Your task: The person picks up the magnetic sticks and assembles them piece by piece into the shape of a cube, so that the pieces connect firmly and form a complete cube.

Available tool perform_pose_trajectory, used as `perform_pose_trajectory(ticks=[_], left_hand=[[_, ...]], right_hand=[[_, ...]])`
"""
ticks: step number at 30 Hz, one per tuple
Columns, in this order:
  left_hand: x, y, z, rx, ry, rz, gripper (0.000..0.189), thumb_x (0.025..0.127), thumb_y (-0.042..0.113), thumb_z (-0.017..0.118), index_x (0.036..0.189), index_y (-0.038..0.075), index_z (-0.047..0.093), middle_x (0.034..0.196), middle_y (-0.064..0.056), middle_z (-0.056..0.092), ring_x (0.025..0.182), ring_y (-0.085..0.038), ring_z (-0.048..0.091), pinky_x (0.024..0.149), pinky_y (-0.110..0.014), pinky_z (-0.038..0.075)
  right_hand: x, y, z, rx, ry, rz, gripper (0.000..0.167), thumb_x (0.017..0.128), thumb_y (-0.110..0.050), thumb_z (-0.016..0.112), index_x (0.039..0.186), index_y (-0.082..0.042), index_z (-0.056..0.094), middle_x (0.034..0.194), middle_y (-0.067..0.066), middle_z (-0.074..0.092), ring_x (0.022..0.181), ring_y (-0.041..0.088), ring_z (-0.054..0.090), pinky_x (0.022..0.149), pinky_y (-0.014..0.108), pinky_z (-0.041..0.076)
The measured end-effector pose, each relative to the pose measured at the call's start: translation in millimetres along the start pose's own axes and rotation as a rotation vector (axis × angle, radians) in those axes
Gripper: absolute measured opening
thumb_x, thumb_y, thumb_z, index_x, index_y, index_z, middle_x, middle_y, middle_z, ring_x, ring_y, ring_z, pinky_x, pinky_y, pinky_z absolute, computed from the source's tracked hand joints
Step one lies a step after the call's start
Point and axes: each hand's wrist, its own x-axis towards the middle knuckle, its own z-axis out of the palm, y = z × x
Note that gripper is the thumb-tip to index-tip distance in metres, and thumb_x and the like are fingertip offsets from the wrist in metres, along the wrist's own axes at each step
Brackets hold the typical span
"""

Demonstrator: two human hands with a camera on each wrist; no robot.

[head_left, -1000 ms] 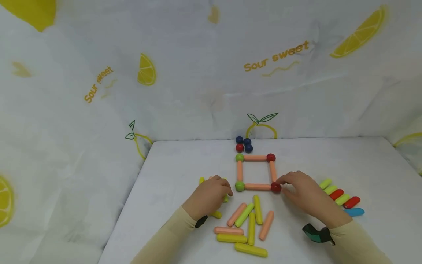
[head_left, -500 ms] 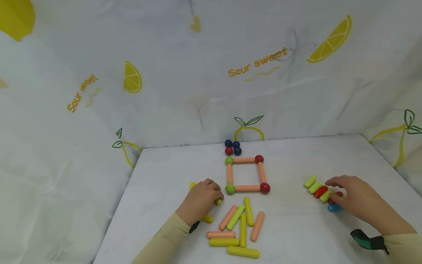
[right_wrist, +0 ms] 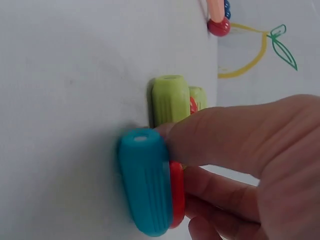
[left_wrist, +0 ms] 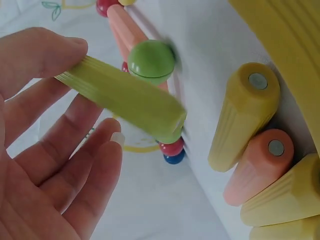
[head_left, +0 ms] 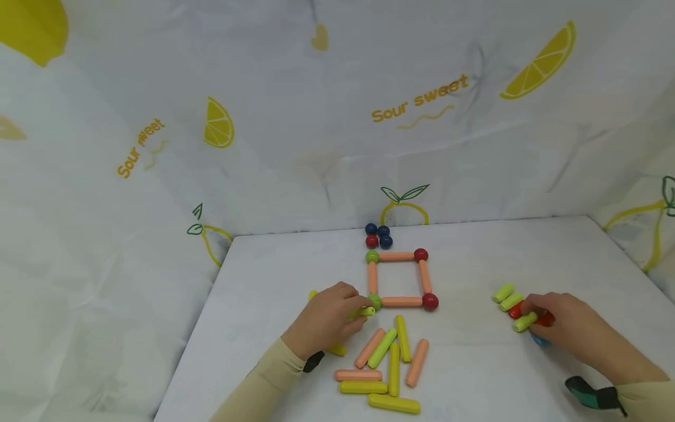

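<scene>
Both hands have moved: the right hand (head_left: 566, 322) onto the short sticks (head_left: 511, 301), its grip too hidden to tell, and the left hand (head_left: 329, 319) nearer the peach-sided square (head_left: 402, 302), pinching a lime stick (left_wrist: 125, 99), long axis running rightward, free end just beside the near-left green ball (head_left: 374, 301).

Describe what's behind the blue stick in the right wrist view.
Red sticks and lime sticks show partly; the blue stick and the right hand cover much of the rest. Anything fully hidden can't be told.
</scene>
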Motion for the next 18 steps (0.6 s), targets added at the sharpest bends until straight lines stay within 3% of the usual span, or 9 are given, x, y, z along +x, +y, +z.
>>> perform_pose_trajectory(ticks=[2,8,13,18], left_hand=[[-1.3,0.3,-0.7,-0.015,-0.002,-0.012,0.028,0.101,0.03,0.079,0.128,0.025,0.079,0.105,0.006,0.068,0.092,-0.008,0.058,0.078,-0.018,0.051],[-4.8,0.2,-1.5,-0.098,0.012,-0.034,0.03,0.102,0.028,0.077,0.132,0.024,0.078,0.102,0.002,0.06,0.07,-0.002,0.045,0.061,-0.012,0.04],[-6.0,1.1,-1.0,-0.126,0.029,-0.022,0.03,0.102,0.026,0.077,0.132,0.022,0.077,0.105,0.002,0.06,0.067,0.0,0.045,0.06,-0.01,0.04],[-3.3,3.1,-1.5,-0.137,0.028,0.001,0.029,0.102,0.024,0.077,0.131,0.019,0.078,0.108,0.003,0.066,0.072,0.002,0.048,0.063,-0.006,0.04]], right_hand=[[0.1,-2,2,0.0,-0.001,-0.029,0.024,0.083,-0.007,0.089,0.103,-0.01,0.076,0.1,0.003,0.074,0.088,0.022,0.063,0.079,0.048,0.059],[-1.7,-17,5,0.021,-0.019,-0.031,0.025,0.082,-0.01,0.091,0.101,-0.016,0.076,0.095,-0.002,0.069,0.084,0.017,0.055,0.068,0.027,0.048],[-1.8,-41,10,0.027,-0.008,-0.057,0.025,0.082,-0.017,0.093,0.099,-0.023,0.075,0.097,-0.007,0.066,0.088,0.015,0.056,0.07,0.028,0.049],[9.9,-80,12,0.057,0.032,-0.16,0.026,0.084,-0.022,0.093,0.105,-0.028,0.078,0.102,-0.013,0.071,0.091,0.01,0.058,0.075,0.028,0.054]])
